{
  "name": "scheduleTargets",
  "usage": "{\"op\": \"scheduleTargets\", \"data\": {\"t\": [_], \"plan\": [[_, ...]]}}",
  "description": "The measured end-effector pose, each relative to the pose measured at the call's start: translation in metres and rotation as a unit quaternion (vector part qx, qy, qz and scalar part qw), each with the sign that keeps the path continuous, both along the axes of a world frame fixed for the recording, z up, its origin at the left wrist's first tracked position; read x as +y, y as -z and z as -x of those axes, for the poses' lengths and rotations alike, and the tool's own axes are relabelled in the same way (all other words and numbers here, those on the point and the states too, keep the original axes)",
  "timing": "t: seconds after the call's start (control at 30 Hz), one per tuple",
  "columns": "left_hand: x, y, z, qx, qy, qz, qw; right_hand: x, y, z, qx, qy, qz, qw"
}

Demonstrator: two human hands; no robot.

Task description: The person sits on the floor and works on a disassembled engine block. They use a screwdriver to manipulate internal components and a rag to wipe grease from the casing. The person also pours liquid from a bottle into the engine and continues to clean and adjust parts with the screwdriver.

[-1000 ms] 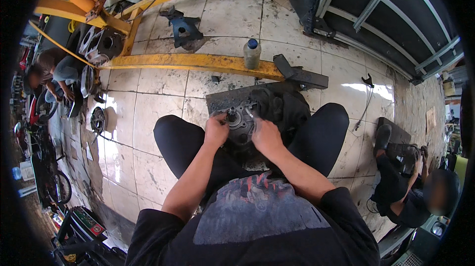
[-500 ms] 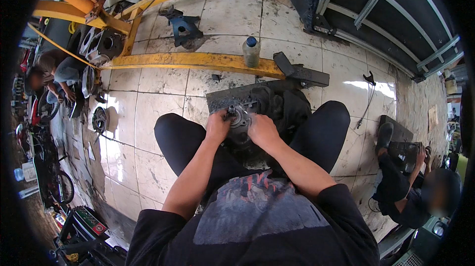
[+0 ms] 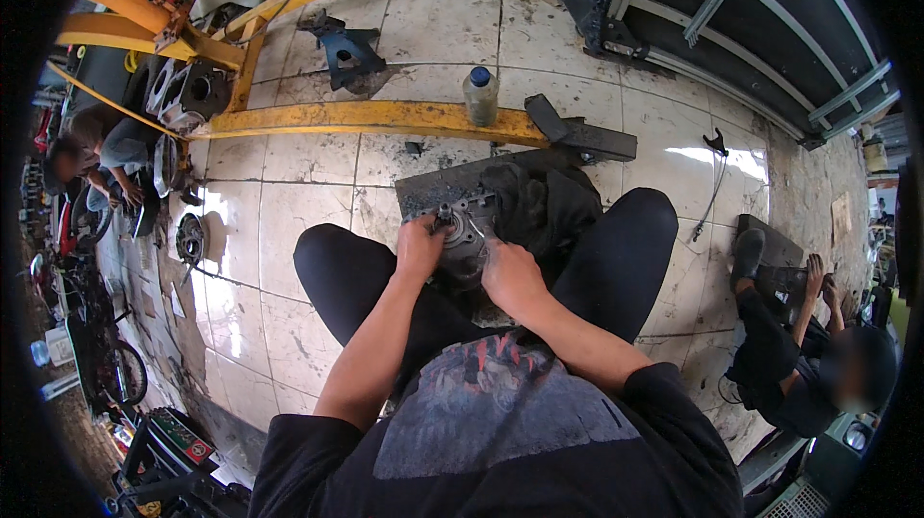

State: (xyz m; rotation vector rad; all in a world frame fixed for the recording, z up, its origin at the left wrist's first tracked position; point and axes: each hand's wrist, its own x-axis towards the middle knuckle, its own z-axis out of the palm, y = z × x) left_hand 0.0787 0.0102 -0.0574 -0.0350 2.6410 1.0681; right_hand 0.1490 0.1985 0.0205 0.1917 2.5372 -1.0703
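Observation:
Between my knees sits a grey metal housing [image 3: 466, 250] with a round bore in its upper face. My left hand [image 3: 420, 246] is closed at the left side of this bore, its fingertips among small dark parts, and what they pinch is too small to make out. At the right side of the housing, my right hand [image 3: 513, 277] is closed around a thin, shiny metal tool [image 3: 478, 225], whose kind I cannot tell. The tool's far end points up along the bore. A dark cloth [image 3: 544, 198] lies bunched just beyond my right hand.
Behind the housing lies a dark flat slab [image 3: 423, 193]. A yellow steel frame [image 3: 356, 116] crosses beyond, with a blue-capped bottle [image 3: 480, 99] and dark metal bars [image 3: 597, 141] by it. A blue stand [image 3: 346, 56] is farther off. Co-workers sit at far left and right [image 3: 770, 364].
My right hand has moved slightly down and nearer to me, baring more of the housing. My left hand stays at the bore. The whole view has shifted a little.

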Motion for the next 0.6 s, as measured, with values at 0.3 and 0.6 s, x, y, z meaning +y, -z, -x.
{"op": "scheduleTargets", "data": {"t": [0.3,0.6], "plan": [[0.003,-0.005,0.001,-0.006,-0.003,0.021,1.0,-0.004,0.012,0.036,0.014,-0.014,-0.043,0.999],[0.004,-0.002,-0.001,0.041,0.018,0.029,0.999,-0.011,-0.012,0.02,-0.014,-0.031,-0.036,0.999]]}}
